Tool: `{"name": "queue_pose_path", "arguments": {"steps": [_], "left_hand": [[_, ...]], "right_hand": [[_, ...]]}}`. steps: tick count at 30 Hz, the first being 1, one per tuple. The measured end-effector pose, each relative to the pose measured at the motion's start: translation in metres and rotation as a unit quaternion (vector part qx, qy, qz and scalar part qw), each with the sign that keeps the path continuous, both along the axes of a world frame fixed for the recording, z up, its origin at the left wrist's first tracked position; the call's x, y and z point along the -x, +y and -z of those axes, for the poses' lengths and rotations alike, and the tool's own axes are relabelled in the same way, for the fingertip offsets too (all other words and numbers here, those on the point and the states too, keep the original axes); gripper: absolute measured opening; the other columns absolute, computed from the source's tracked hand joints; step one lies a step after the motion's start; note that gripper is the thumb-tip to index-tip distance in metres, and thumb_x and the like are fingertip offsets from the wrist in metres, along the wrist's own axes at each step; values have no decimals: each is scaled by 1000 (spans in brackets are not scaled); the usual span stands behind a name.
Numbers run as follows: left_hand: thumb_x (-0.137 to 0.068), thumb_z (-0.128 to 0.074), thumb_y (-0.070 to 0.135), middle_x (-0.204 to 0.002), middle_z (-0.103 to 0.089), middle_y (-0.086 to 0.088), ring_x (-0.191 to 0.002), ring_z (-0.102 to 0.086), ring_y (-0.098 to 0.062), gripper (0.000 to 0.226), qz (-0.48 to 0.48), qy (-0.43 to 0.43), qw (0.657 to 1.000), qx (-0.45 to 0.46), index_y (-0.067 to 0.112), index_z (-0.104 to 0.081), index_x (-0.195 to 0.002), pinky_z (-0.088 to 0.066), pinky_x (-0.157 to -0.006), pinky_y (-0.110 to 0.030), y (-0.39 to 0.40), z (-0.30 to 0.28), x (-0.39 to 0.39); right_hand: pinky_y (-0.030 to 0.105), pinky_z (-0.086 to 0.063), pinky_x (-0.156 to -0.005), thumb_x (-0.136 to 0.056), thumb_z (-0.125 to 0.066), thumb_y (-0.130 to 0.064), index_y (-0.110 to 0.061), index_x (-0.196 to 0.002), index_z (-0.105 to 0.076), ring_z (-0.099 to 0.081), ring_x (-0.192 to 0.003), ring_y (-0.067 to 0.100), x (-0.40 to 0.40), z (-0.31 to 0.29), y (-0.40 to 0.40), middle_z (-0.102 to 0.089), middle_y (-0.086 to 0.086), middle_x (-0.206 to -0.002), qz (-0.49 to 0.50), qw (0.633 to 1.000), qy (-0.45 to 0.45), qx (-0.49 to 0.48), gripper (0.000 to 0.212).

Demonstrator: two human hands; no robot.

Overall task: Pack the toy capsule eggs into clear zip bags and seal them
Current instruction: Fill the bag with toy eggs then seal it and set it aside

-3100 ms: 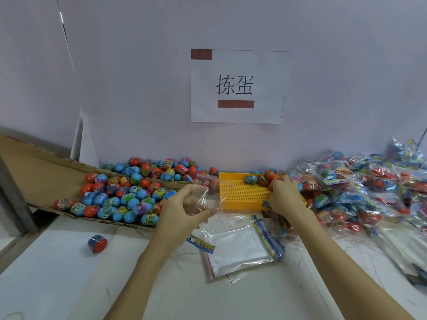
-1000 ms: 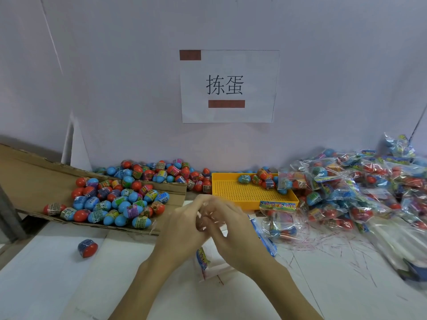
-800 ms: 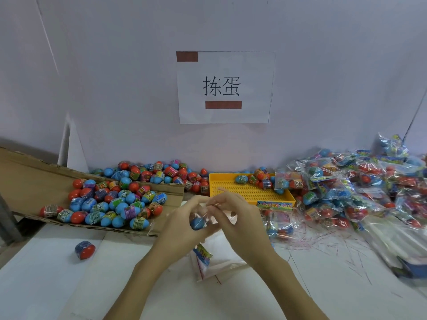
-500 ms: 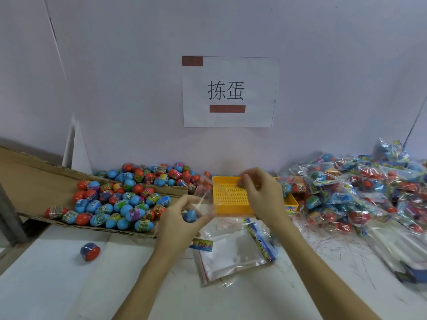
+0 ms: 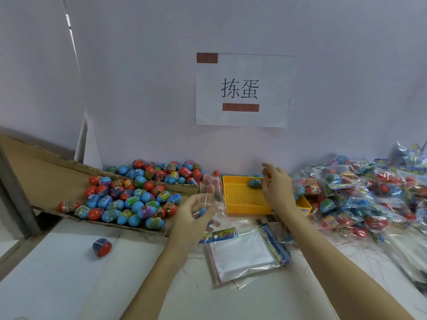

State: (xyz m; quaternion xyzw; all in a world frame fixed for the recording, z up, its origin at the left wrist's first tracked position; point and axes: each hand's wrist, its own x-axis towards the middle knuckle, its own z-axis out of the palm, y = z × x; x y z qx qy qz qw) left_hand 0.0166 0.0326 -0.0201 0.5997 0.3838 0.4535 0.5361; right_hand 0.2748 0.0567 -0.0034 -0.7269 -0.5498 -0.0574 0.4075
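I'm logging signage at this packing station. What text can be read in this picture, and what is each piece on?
"拣蛋": on the white paper sign on the wall, between two brown tape strips.
Printed wrappers on the capsule eggs: too small to read.
Coloured header strips on the empty zip bags: blurred, unreadable.
Headers on the packed bags: unreadable.

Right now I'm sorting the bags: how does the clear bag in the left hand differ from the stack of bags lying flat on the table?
The held bag is up off the table, pinched by the left hand, and has a blue egg inside; the flat stack of bags lies on the white table with no eggs in it. The held bag looks crumpled and opened; the stack lies smooth. Both are clear plastic.
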Motion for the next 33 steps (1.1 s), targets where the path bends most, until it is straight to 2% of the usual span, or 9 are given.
{"name": "queue_pose_path", "arguments": {"steps": [2, 3, 7, 10, 14, 19, 21, 28, 33], "left_hand": [[-93, -74, 27, -110, -74, 6, -78, -78, -20, 23, 1, 8, 1000, -14, 35, -65, -112, -62, -65, -27, 1, 1, 0], [-93, -75, 25, -109, -74, 6, -77, -78, -21, 24, 0, 12, 1000, -20, 34, -65, -113, -63, -65, -28, 1, 2, 0], [-86, -82, 25, -98, -77, 10, -67, -76, -23, 30, 9, 16, 999, -29, 35, -67, -109, -61, -59, -27, -2, 0, 3], [-81, -86, 28, -94, -76, 15, -70, -76, -17, 35, 21, 48, 997, -55, 44, -65, -104, -58, -56, -22, -6, -3, 1], [-82, -87, 26, -99, -78, 7, -75, -75, -17, 41, 73, 65, 991, -90, 34, -67, -117, -59, -61, -23, -10, -5, 2], [-82, -87, 28, -97, -76, 10, -72, -73, -13, 44, 95, 112, 983, -111, 42, -65, -117, -57, -59, -20, -12, -7, 1], [-82, -86, 30, -96, -76, 13, -74, -73, -13, 43, 91, 121, 981, -120, 44, -65, -118, -58, -61, -20, -12, -6, 0], [-84, -83, 31, -103, -76, 16, -98, -71, -7, 45, 78, 126, 977, -152, 38, -66, -126, -59, -86, -23, -11, -5, 1], [-80, -87, 31, -107, -71, 27, -101, -67, -4, 49, 38, 134, 973, -185, 39, -68, -124, -56, -83, -18, -10, -3, 1]], "right_hand": [[9, -47, -81, -99, -57, -3, -5, -130, -55, -65, -101, 20, 19, -7, -13, -68, 0, -107, -34, 993, 90, -62, 31], [7, -49, -78, -99, -59, -7, -8, -126, -56, -67, -98, 14, 29, -9, -21, -67, -7, -102, -50, 987, 126, -82, 27], [28, -59, -81, -100, -63, -16, -18, -115, -65, -69, -97, 7, 62, -10, -56, -72, -8, -100, -137, 953, 242, -122, 16], [27, -60, -79, -101, -61, -13, -21, -118, -69, -71, -100, 14, 83, -10, -80, -72, -3, -108, -214, 922, 289, -146, 20], [22, -58, -76, -103, -57, -11, -21, -129, -67, -69, -97, 15, 90, -7, -97, -62, -1, -117, -240, 939, 212, -126, 29], [18, -56, -82, -103, -56, -10, -21, -133, -62, -62, -104, 9, 88, -7, -101, -54, -10, -122, -206, 969, 57, -124, 33], [13, -54, -80, -103, -55, -11, -19, -134, -62, -63, -97, 8, 86, -7, -102, -53, -9, -121, -197, 972, 34, -122, 33], [15, -57, -67, -97, -67, -20, -26, -119, -59, -68, -73, 4, 85, -9, -105, -65, -8, -109, -152, 979, 110, -82, 24], [10, -52, -67, -95, -69, -25, -22, -118, -68, -68, -78, 1, 85, -11, -106, -70, -12, -104, -146, 983, 99, -49, 23]]}}
